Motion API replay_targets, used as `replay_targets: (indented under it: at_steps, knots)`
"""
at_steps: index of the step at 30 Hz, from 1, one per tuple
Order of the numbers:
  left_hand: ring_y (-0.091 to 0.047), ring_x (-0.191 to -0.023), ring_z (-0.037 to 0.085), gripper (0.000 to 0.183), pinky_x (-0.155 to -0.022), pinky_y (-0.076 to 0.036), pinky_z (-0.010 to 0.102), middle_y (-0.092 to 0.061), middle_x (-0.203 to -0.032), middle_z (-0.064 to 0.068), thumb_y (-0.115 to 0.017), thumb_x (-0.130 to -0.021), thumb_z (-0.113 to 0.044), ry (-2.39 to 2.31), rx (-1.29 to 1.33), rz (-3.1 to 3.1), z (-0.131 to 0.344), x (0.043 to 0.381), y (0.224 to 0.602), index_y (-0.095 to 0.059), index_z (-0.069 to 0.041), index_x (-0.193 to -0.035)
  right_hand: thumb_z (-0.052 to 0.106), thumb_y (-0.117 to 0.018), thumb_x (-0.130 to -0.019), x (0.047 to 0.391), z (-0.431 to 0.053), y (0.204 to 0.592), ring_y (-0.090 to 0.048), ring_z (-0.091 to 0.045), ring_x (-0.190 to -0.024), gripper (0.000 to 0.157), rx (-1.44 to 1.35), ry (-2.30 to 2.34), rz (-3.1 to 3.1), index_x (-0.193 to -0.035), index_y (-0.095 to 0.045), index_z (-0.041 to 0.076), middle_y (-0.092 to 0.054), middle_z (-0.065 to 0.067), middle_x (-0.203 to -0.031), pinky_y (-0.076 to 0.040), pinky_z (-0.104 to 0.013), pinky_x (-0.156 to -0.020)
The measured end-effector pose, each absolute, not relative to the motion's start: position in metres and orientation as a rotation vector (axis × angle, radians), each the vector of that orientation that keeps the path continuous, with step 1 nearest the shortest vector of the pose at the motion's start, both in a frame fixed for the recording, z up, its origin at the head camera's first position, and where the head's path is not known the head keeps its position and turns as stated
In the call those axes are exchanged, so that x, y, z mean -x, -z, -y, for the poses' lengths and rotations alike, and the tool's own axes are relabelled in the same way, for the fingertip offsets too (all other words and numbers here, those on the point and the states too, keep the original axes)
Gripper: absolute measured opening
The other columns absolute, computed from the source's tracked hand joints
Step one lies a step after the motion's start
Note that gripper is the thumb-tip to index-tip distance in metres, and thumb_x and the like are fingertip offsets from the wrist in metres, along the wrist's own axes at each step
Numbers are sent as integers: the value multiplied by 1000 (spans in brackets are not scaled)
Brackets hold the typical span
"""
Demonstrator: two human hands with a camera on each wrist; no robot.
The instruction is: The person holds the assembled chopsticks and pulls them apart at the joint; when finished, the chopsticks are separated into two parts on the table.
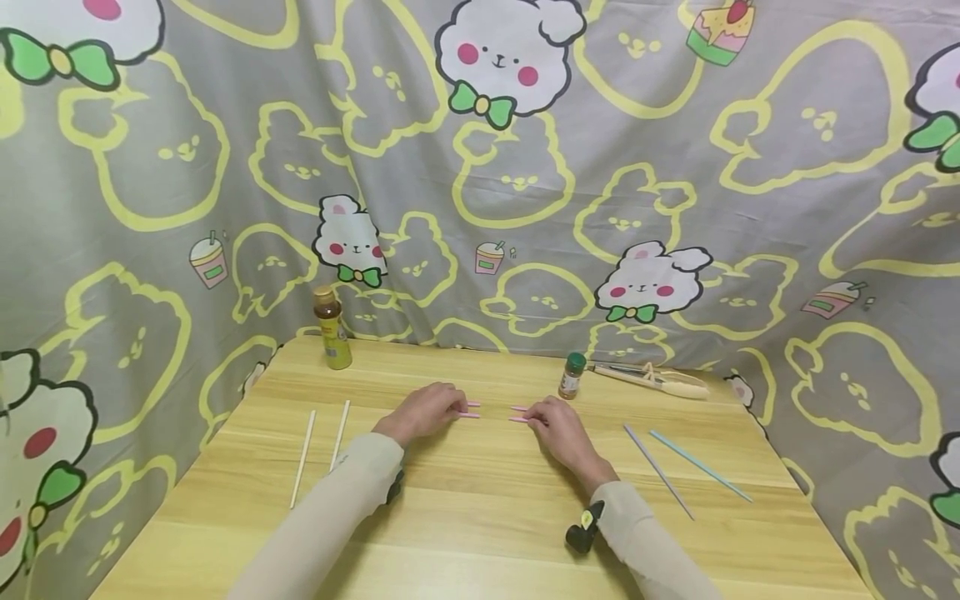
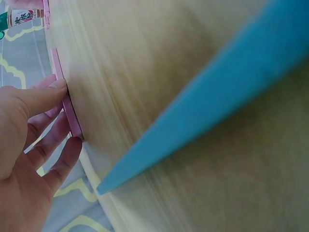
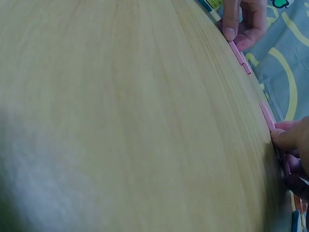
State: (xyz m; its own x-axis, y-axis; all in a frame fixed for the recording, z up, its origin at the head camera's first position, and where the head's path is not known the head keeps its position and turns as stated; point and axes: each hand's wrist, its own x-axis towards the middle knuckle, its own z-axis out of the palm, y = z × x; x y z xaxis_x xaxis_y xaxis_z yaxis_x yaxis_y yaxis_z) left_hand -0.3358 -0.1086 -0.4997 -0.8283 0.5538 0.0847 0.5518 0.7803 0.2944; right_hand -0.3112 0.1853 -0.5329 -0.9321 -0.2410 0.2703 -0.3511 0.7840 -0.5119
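At the middle of the wooden table (image 1: 480, 517), my left hand (image 1: 448, 408) pinches a pair of short pink sticks (image 1: 471, 410) whose ends point right. My right hand (image 1: 537, 417) pinches another pair of pink sticks (image 1: 518, 413) pointing left, and a small gap separates the two sets. In the left wrist view my left hand (image 2: 60, 116) has its fingertips curled on a pink stick (image 2: 73, 121) lying on the table. The right wrist view shows my right hand (image 3: 282, 145) on a pink stick (image 3: 267, 117), with my left hand (image 3: 244, 21) and its pink stick (image 3: 240, 57) farther off.
Two white sticks (image 1: 303, 458) lie at the left, two blue sticks (image 1: 660, 471) at the right. A brown bottle (image 1: 332, 329) stands at the back left, and a small green-capped jar (image 1: 572, 376) with wooden utensils (image 1: 652, 380) beside it at the back right. A printed cloth (image 1: 525, 208) surrounds the table.
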Motion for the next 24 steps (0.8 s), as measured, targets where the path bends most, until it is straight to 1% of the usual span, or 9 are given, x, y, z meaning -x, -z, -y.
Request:
replay_targets:
  at_steps: [8, 11, 17, 21, 24]
  knots:
    - [-69, -103, 20, 7, -95, -61, 40, -72, -106, -2, -76, -104, -13, -495, -901, -2955, 108, 335, 499, -78, -17, -109, 10, -77, -102, 302, -195, 526, -69, -23, -103, 11, -452, -908, 2757, -112, -82, 11, -73, -4, -110, -61, -49, -94]
    - [-69, -102, 20, 8, -95, -60, 41, -72, -106, -2, -76, -104, -13, -498, -907, -2957, 108, 335, 498, -78, -17, -110, 11, -77, -102, 296, -207, 519, -70, -24, -101, 14, -429, -942, 2713, -115, -80, 10, -73, -5, -111, -61, -49, -91]
    - [-69, -105, 21, 8, -97, -60, 42, -73, -108, -1, -76, -103, -11, -532, -895, -2950, 108, 334, 497, -78, -15, -110, 15, -76, -104, 279, -245, 506, -70, -20, -97, 18, -371, -944, 2716, -121, -77, 9, -73, -4, -108, -62, -42, -87]
    - [-70, -106, 21, 8, -98, -60, 42, -73, -109, -1, -75, -104, -12, -525, -906, -2949, 108, 335, 497, -78, -15, -111, 17, -73, -106, 262, -270, 503, -68, -16, -94, 20, -320, -943, 2762, -124, -76, 8, -73, -2, -107, -60, -35, -84]
    - [-69, -105, 21, 8, -97, -60, 42, -73, -108, -1, -75, -104, -13, -515, -908, -2954, 109, 335, 498, -78, -15, -111, 18, -74, -105, 250, -283, 505, -67, -14, -90, 21, -306, -925, 2781, -123, -76, 6, -73, -2, -103, -59, -30, -79]
